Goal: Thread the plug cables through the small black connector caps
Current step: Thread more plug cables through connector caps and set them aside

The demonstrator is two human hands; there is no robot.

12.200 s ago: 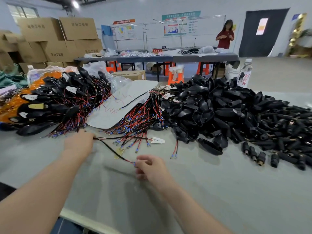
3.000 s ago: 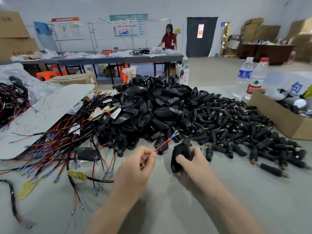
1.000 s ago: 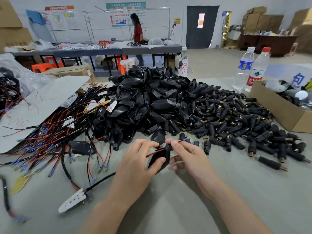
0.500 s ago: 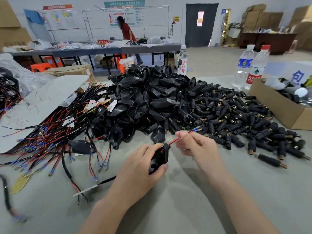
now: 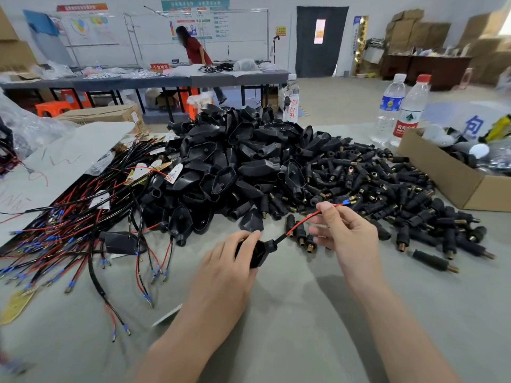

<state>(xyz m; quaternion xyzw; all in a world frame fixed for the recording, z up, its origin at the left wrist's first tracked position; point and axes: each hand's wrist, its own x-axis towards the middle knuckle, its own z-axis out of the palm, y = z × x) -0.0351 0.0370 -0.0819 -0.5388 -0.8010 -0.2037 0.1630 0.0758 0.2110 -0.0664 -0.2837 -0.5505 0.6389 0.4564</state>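
Red characters 京白开 stand on the clear bottle [image 5: 291, 105]. The red sign [image 5: 159, 66] on the far table [image 5: 132, 82] reads 不合格区. A white sheet [image 5: 456, 113] shows a blue 包.

On the desk [image 5: 304, 327], a heap of caps [image 5: 243, 161] fills the middle of the frame, with a tangle of cables [image 5: 69, 230] to its left and a spread of plugs [image 5: 387, 183] to its right. A cardboard box [image 5: 442, 175] sits at the right edge, two bottles [image 5: 409, 114] behind it at upper right. In the lower centre, before the heap, the left hand [image 5: 224, 272] holds a cap [image 5: 257, 254]; just right of it, the right hand [image 5: 348, 236] pinches a cable [image 5: 301, 221] running out of that cap.
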